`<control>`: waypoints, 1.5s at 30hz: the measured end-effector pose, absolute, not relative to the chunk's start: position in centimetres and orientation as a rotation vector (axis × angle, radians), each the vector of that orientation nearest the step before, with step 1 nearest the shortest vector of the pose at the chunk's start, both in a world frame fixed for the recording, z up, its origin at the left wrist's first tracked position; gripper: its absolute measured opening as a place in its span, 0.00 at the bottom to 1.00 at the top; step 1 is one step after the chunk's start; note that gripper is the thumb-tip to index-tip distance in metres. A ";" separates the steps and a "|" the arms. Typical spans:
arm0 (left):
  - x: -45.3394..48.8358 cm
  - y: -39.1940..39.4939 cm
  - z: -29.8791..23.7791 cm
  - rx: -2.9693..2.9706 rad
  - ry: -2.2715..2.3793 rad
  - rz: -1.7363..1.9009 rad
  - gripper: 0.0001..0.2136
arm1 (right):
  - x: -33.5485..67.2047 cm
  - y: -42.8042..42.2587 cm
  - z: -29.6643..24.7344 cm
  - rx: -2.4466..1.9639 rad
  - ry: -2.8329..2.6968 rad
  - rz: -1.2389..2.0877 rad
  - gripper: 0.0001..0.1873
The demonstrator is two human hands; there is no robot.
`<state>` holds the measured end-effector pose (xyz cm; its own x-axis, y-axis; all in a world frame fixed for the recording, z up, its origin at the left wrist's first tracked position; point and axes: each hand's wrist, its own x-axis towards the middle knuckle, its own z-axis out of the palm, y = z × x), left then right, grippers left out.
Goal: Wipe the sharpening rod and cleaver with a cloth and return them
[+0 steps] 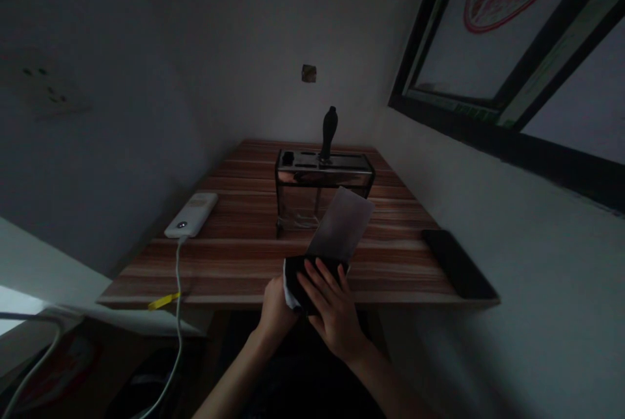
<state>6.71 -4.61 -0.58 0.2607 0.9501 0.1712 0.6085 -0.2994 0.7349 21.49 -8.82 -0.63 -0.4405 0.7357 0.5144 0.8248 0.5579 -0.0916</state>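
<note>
Over the front edge of the table, a broad-bladed kitchen knife (342, 224), cleaver-like, points up and to the right. A dark cloth (297, 282) with a pale edge covers the lower part of its blade. My left hand (277, 308) is closed at the lower end, where the handle is hidden by the cloth and fingers. The fingers of my right hand (333, 308) press the cloth against the blade. Just behind the blade stands a knife holder (315, 178) with a shiny top and see-through front. One black-handled tool (329, 133) sticks up from it.
A white power bank (193, 214) lies on the left of the striped wooden table (234, 211), its white cable (178, 276) with a yellow tag hanging over the front edge. A black phone (459, 263) lies at the right edge. Walls enclose both sides and the back.
</note>
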 end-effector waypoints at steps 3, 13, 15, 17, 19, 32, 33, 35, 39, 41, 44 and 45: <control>6.8 -4.5 -0.6 1.969 1.446 0.832 0.05 | 21.6 -8.3 -0.3 -1.271 -2.274 -0.270 0.30; 7.5 -4.4 0.6 1.868 1.579 0.768 0.10 | 23.3 -5.6 2.1 -1.360 -2.177 -0.332 0.30; 7.7 -4.5 0.9 1.864 1.611 0.745 0.09 | 23.8 -4.9 2.7 -1.380 -2.146 -0.353 0.30; 7.8 -4.5 1.1 1.853 1.619 0.739 0.07 | 24.3 -4.3 3.2 -1.389 -2.108 -0.368 0.31; 7.8 -4.5 1.2 1.847 1.611 0.746 0.06 | 24.8 -3.6 3.8 -1.393 -2.061 -0.369 0.30; 7.8 -4.6 0.9 1.864 1.576 0.771 0.07 | 26.7 -1.4 7.4 -1.468 -1.825 -0.421 0.28; 7.8 -4.6 0.9 1.862 1.576 0.772 0.07 | 26.5 -1.4 7.3 -1.473 -1.833 -0.428 0.28; 7.8 -4.6 1.0 1.859 1.572 0.773 0.07 | 26.1 -1.5 7.0 -1.471 -1.866 -0.434 0.29; 7.8 -4.5 1.0 1.860 1.575 0.766 0.07 | 24.6 -2.5 5.6 -1.435 -1.983 -0.389 0.30; 7.8 -4.3 1.0 1.861 1.576 0.756 0.08 | 23.8 -3.2 4.7 -1.421 -2.055 -0.351 0.31; 7.7 -4.1 0.6 1.873 1.566 0.748 0.08 | 22.5 -4.8 3.2 -1.397 -2.126 -0.293 0.32; 7.6 -4.0 0.4 1.874 1.570 0.738 0.08 | 22.1 -5.4 2.6 -1.384 -2.137 -0.273 0.32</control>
<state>7.63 -4.05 0.40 0.1546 0.9868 0.0475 0.6660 -0.1395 0.7327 22.08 -5.40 2.63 -0.2994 0.7699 0.5636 0.8868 0.4425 -0.1334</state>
